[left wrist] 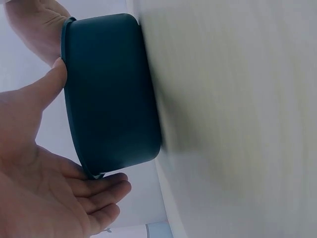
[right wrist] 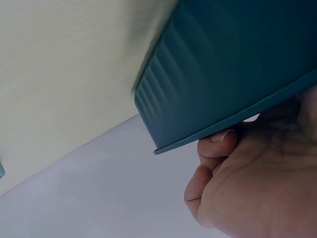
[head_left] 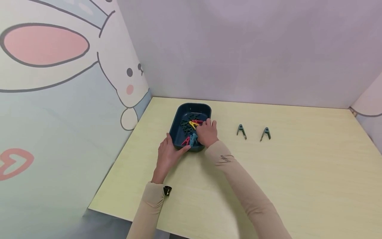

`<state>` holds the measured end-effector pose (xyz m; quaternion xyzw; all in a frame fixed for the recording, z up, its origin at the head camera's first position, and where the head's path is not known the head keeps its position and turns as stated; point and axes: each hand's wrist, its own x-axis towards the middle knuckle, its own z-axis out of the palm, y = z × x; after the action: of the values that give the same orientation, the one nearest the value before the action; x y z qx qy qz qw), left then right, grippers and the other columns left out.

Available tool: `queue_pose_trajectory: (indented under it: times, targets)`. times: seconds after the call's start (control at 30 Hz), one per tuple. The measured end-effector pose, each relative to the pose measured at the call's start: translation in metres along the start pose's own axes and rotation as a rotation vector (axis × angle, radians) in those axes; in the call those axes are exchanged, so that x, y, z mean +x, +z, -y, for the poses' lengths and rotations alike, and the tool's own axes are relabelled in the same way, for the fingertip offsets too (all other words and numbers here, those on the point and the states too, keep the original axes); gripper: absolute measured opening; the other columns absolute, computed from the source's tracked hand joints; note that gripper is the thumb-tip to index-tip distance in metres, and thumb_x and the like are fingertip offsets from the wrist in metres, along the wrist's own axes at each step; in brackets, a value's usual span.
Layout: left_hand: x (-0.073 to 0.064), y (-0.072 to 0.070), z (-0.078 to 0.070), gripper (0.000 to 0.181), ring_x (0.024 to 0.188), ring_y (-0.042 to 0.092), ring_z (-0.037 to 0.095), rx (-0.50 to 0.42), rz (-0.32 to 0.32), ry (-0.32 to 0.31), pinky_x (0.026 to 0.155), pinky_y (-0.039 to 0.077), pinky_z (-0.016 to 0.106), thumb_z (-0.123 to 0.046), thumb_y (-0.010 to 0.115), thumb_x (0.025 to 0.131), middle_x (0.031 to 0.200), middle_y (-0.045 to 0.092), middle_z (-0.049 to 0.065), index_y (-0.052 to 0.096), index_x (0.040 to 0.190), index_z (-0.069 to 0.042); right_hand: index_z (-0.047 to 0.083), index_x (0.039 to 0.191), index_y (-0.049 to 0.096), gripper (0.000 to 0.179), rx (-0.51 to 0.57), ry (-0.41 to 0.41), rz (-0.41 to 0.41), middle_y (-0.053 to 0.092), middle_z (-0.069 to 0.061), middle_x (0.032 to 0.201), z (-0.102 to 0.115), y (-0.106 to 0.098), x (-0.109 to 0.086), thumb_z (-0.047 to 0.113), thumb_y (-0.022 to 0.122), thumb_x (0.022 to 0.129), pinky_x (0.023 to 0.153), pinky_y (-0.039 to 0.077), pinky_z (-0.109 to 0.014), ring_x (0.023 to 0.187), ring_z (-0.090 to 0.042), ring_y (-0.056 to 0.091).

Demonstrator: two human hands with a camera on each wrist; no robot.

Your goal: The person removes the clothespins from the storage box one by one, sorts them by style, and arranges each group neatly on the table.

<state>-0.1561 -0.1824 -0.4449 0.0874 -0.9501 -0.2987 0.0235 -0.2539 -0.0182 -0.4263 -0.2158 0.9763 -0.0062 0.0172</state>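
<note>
A dark teal plastic bin (head_left: 176, 133) stands on the table, holding several spring clips. Inside I see a yellow clip (head_left: 194, 124), a blue clip (head_left: 193, 139), a red clip (head_left: 186, 141) and dark green clips (head_left: 186, 125). My left hand (head_left: 167, 153) holds the bin's near left corner, thumb on the near rim and fingers along the left side. My right hand (head_left: 207, 133) reaches over the right rim into the bin. Its thumb and index fingertips are hidden; the outer fingers look bent in the right wrist view, by the rim.
On the table (head_left: 304, 172), right of the bin, two green clips lie apart: one clip (head_left: 241, 131) nearer the bin, another clip (head_left: 265, 133) farther right. A grey wall (head_left: 238, 53) rises behind the table, and a cartoon-printed wall (head_left: 59, 119) stands at the left.
</note>
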Motion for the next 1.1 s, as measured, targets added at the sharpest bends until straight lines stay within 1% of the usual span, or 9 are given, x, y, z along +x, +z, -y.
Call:
queue_pose_trajectory:
  times: [0.27, 0.4, 0.53, 0.7, 0.8, 0.9, 1.0, 1.1]
  targets:
    - [0.002, 0.002, 0.001, 0.119, 0.146, 0.031, 0.048, -0.005, -0.005, 0.008, 0.121, 0.023, 0.058, -0.061, 0.075, 0.088, 0.16, 0.03, 0.033, 0.013, 0.161, 0.01, 0.008, 0.123, 0.074, 0.033, -0.029, 0.036, 0.022, 0.064, -0.021, 0.123, 0.003, 0.002, 0.003, 0.03, 0.071, 0.098, 0.107, 0.031, -0.056, 0.118, -0.037, 0.04]
    - [0.002, 0.002, 0.001, 0.119, 0.145, 0.032, 0.048, 0.003, -0.008, 0.013, 0.12, 0.024, 0.058, -0.062, 0.075, 0.088, 0.16, 0.031, 0.033, 0.014, 0.16, 0.011, 0.007, 0.124, 0.074, 0.033, -0.029, 0.042, 0.015, 0.064, -0.022, 0.123, 0.003, 0.003, 0.003, 0.029, 0.071, 0.099, 0.106, 0.031, -0.056, 0.118, -0.037, 0.04]
    - [0.002, 0.002, 0.001, 0.12, 0.145, 0.032, 0.048, 0.009, -0.008, 0.013, 0.12, 0.023, 0.058, -0.062, 0.075, 0.087, 0.16, 0.031, 0.034, 0.014, 0.16, 0.011, 0.007, 0.12, 0.075, 0.03, -0.01, 0.044, -0.005, 0.064, -0.021, 0.12, 0.003, 0.005, 0.002, 0.027, 0.071, 0.098, 0.104, 0.032, -0.057, 0.116, -0.037, 0.04]
    - [0.001, 0.002, 0.001, 0.119, 0.145, 0.033, 0.049, 0.017, -0.013, 0.02, 0.12, 0.024, 0.058, -0.061, 0.075, 0.087, 0.158, 0.033, 0.034, 0.015, 0.16, 0.012, 0.007, 0.116, 0.077, 0.025, 0.047, 0.044, -0.038, 0.062, -0.02, 0.119, 0.002, 0.004, 0.0, 0.025, 0.07, 0.099, 0.102, 0.031, -0.057, 0.115, -0.036, 0.039]
    - [0.001, 0.002, 0.0, 0.119, 0.145, 0.033, 0.049, 0.014, -0.013, 0.017, 0.121, 0.023, 0.057, -0.06, 0.076, 0.087, 0.159, 0.032, 0.034, 0.015, 0.16, 0.012, 0.008, 0.113, 0.078, 0.023, 0.073, 0.025, -0.082, 0.062, -0.019, 0.118, 0.0, 0.005, -0.002, 0.024, 0.071, 0.099, 0.101, 0.033, -0.056, 0.113, -0.036, 0.039]
    - [0.0, 0.002, 0.0, 0.119, 0.145, 0.032, 0.049, 0.018, -0.012, 0.016, 0.121, 0.022, 0.057, -0.06, 0.075, 0.088, 0.159, 0.032, 0.034, 0.015, 0.16, 0.012, 0.008, 0.111, 0.079, 0.021, 0.086, -0.007, -0.149, 0.063, -0.017, 0.115, -0.003, 0.006, -0.005, 0.022, 0.072, 0.098, 0.098, 0.035, -0.054, 0.11, -0.034, 0.042]
    - [0.0, 0.002, 0.0, 0.118, 0.146, 0.032, 0.049, 0.023, -0.011, 0.018, 0.121, 0.022, 0.056, -0.06, 0.075, 0.088, 0.159, 0.032, 0.034, 0.014, 0.16, 0.012, 0.007, 0.108, 0.08, 0.019, 0.109, -0.045, -0.239, 0.064, -0.016, 0.111, -0.006, 0.009, -0.009, 0.02, 0.071, 0.098, 0.097, 0.037, -0.054, 0.106, -0.034, 0.046]
    - [0.0, 0.002, 0.001, 0.118, 0.146, 0.032, 0.049, 0.021, -0.011, 0.02, 0.121, 0.022, 0.056, -0.059, 0.075, 0.089, 0.159, 0.032, 0.033, 0.014, 0.16, 0.012, 0.007, 0.105, 0.08, 0.016, 0.141, -0.082, -0.346, 0.064, -0.016, 0.108, -0.011, 0.011, -0.013, 0.019, 0.073, 0.097, 0.097, 0.039, -0.055, 0.104, -0.034, 0.049]
